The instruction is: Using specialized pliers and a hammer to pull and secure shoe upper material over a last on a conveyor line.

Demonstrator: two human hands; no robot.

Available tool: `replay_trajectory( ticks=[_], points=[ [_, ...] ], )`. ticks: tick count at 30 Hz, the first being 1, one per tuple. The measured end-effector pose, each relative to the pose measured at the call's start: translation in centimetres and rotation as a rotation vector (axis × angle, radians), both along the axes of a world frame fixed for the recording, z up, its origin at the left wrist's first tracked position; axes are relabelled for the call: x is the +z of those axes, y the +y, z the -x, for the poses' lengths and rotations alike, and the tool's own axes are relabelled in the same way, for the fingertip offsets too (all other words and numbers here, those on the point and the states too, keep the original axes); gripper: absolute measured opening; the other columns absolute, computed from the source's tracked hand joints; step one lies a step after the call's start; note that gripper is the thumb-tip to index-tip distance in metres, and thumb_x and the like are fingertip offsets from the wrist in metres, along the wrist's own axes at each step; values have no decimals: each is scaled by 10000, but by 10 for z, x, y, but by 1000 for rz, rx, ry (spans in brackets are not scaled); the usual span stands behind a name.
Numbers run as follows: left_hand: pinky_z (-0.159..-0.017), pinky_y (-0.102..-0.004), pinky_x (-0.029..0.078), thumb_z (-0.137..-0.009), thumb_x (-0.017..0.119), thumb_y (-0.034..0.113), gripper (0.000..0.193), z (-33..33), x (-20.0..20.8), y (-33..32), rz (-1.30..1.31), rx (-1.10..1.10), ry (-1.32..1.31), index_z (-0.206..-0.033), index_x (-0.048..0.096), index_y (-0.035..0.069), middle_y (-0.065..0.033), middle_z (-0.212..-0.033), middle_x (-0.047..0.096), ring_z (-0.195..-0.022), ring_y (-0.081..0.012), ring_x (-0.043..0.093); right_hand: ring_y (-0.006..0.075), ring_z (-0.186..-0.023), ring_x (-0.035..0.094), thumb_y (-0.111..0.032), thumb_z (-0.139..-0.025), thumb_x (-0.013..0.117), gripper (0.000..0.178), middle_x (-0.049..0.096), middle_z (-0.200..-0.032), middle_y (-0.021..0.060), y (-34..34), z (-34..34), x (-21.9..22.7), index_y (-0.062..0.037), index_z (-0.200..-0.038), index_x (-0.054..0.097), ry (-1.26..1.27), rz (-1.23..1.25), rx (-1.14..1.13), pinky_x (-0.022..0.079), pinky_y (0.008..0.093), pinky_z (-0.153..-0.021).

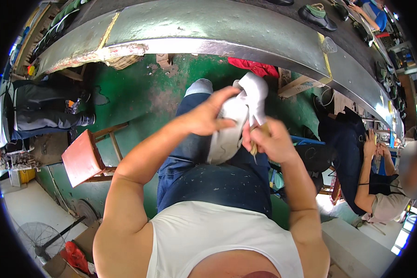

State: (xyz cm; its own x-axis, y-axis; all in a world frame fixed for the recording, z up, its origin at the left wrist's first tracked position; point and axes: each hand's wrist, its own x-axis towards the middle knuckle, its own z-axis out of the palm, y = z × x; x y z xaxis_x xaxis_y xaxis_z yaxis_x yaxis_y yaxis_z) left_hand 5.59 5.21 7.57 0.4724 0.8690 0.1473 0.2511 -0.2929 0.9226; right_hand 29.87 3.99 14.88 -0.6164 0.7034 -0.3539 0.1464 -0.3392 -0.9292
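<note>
A white and grey shoe (228, 141), blurred in part, rests over my thighs with its bright white end (255, 90) pointing away from me. My left hand (211, 113) grips it from the left side, with thumb and fingers spread around its edge. Against its right side, my right hand (268, 139) is closed around a thin tool with a yellowish handle (253, 147); a narrow tip shows below the fingers. The tool's exact kind is hard to make out.
A long metal-topped bench (208, 23) crosses ahead, with dark shoes (317, 17) on it. A red-brown stool (83, 158) stands to my left and a fan (41, 241) behind it. One co-worker (380, 185) sits at right; another person's legs (51, 109) show at left. Red cloth (252, 66) lies under the bench.
</note>
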Motion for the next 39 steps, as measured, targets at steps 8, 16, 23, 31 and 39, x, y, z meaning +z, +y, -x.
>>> replay_trajectory(
  ticks=[8, 16, 23, 31, 39],
  points=[
    [-1160, -400, 322, -837, 771, 105, 802, -22, 4, 6, -8, -93, -12, -1514, 341, 101, -166, -1455, 444, -1395, -308, 396, 116, -715, 603, -204, -981, 621, 289, 663, -904, 53, 24, -38, 74, 21, -1162, 607, -139, -364, -258, 493, 271, -652],
    [-1109, -339, 362, -865, 755, 44, 839, 1, -2, 7, 317, 87, -117, -1547, 278, 146, -98, -1409, 462, -1286, -198, 455, 419, -1025, 632, -120, -927, 610, 416, 633, -1104, 277, -19, -27, -22, 92, -1277, 536, -561, -754, 77, 500, 438, -916],
    [-1084, -343, 394, -856, 767, 47, 847, -7, -2, 4, 220, 127, 27, -1539, 273, 143, -104, -1362, 505, -1245, -199, 497, 443, -1025, 611, -96, -922, 595, 360, 633, -1119, 260, -12, -16, -9, 89, -1227, 549, -809, -1033, 21, 498, 475, -873],
    [-1104, -348, 374, -878, 751, 93, 834, 6, 2, 2, 297, 154, -3, -1552, 261, 130, -119, -1423, 470, -1298, -214, 468, 51, -616, 535, -168, -983, 594, 201, 659, -829, 38, -6, 9, -40, 11, -1070, 615, 37, 161, -63, 410, 221, -532],
    [-1147, -352, 328, -996, 622, 151, 487, 19, -33, 7, 44, 285, -180, -1445, 447, 81, -101, -1467, 459, -1350, -200, 421, 129, -799, 631, -179, -1004, 572, 271, 670, -991, 96, 8, 6, -25, 43, -1156, 601, -72, 165, 12, 577, 296, -663]
  ],
)
